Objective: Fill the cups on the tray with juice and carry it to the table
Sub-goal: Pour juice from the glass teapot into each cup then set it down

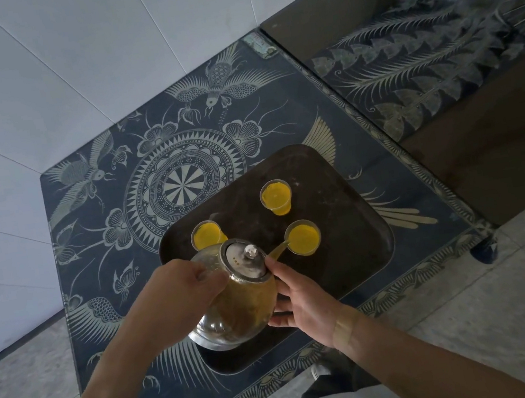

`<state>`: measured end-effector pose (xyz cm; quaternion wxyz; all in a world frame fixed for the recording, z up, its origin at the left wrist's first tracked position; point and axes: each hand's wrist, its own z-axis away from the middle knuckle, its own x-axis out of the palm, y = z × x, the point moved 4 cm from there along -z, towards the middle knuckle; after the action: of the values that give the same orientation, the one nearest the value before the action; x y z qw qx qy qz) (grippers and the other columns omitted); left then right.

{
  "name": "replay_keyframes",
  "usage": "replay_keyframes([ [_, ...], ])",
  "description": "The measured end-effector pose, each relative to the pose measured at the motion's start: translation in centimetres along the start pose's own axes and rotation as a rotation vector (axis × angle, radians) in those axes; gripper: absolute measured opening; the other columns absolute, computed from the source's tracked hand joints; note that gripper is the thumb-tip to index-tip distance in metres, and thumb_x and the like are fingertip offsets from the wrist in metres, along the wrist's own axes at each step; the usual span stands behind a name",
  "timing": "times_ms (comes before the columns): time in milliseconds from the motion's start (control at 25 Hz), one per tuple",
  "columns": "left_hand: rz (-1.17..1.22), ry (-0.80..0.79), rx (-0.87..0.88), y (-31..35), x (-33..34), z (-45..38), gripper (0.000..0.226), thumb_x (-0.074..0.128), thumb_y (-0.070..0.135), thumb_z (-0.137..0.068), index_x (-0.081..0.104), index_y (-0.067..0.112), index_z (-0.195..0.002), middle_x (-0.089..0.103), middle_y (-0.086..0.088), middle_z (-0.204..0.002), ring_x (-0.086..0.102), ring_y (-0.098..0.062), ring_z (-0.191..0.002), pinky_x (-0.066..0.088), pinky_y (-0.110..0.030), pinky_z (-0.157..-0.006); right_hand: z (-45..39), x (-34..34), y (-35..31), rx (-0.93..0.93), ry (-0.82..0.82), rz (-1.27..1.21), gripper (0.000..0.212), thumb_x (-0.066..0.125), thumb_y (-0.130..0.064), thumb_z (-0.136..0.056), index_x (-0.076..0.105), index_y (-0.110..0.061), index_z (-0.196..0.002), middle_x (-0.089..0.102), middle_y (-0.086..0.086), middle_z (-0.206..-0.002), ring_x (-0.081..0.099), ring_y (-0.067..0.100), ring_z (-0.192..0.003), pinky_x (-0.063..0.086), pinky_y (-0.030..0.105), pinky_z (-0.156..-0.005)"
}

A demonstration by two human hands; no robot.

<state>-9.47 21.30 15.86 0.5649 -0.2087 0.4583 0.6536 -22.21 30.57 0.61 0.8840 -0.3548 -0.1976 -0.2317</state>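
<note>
Patterned table (96, 229) bearing dark tray (351, 220)

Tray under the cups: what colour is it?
Dark brown, nearly black tray; seen in the head view.

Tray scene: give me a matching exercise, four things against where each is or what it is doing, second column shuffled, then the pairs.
Things:
1. teapot
2. far cup
3. left hand
4. tray

States:
A. lies flat on the patterned table
B. tilted, spout at the rim of the near right cup
C. stands alone toward the tray's far side, holding orange juice
D. grips the teapot by its handle side

The right hand steadies the teapot's body.

Pairs: 1-B, 2-C, 3-D, 4-A
</note>
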Motion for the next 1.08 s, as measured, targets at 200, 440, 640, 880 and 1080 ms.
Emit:
replay_keyframes([
  [200, 0.053, 0.024, -0.010, -0.4, 0.8, -0.1, 0.048, 0.060, 0.043, -0.087, 0.070, -0.003, -0.075, 0.046, 0.001, -0.047, 0.035, -0.008, -0.038, 0.035, -0.028, -0.046, -0.1, -0.8, -0.6, -0.015, 0.045, 0.019, 0.073, 0.063, -0.073, -0.073, 0.061, -0.034, -0.135, 0.072, -0.002, -0.132, 0.066, 0.026, -0.121, 0.051, 0.042, -0.094],
  [440, 0.174, 0.035, 0.010, -1.1, 1.8, -0.3, 0.043, 0.062, 0.035, -0.088, 0.067, -0.006, -0.074, 0.035, 0.004, -0.045, 0.030, -0.010, -0.041, 0.030, -0.025, -0.045, 0.4, -1.4, -1.9, -0.064, 0.081, 0.067, 0.068, 0.068, -0.074, -0.073, 0.063, -0.035, -0.128, 0.074, 0.001, -0.126, 0.068, 0.026, -0.117, 0.048, 0.048, -0.106],
  [640, 0.436, 0.036, 0.003, -2.3, 2.9, -0.7, 0.047, 0.066, 0.032, -0.086, 0.050, 0.001, -0.055, 0.040, -0.001, -0.049, 0.036, -0.018, -0.049, 0.034, -0.035, -0.055, 0.7, -1.7, -4.2, -0.144, 0.100, 0.144, 0.075, 0.070, -0.073, -0.072, 0.057, -0.034, -0.135, 0.073, -0.004, -0.123, 0.067, 0.020, -0.117, 0.052, 0.038, -0.092],
  [880, 0.791, 0.036, 0.022, -4.1, 4.2, -1.5, 0.078, 0.072, 0.062, -0.071, 0.055, -0.015, -0.076, 0.048, -0.041, -0.072, 0.051, -0.030, -0.068, 0.048, -0.068, -0.076, -0.1, -1.4, -8.1, -0.242, 0.059, 0.231, 0.062, 0.071, -0.041, -0.091, 0.042, -0.030, -0.145, 0.068, -0.012, -0.122, 0.068, -0.005, -0.097, 0.053, 0.014, -0.067],
  [1080, 1.036, 0.137, 0.081, -4.7, 3.6, -1.0, 0.076, 0.076, 0.056, -0.072, 0.059, -0.017, -0.082, 0.048, -0.043, -0.070, 0.048, -0.030, -0.068, 0.037, -0.048, -0.075, -1.3, 1.0, -11.2, -0.288, 0.000, 0.430, 0.077, 0.079, -0.059, -0.078, 0.044, -0.039, -0.144, 0.062, -0.016, -0.130, 0.057, 0.000, -0.122, 0.046, 0.026, -0.104],
])
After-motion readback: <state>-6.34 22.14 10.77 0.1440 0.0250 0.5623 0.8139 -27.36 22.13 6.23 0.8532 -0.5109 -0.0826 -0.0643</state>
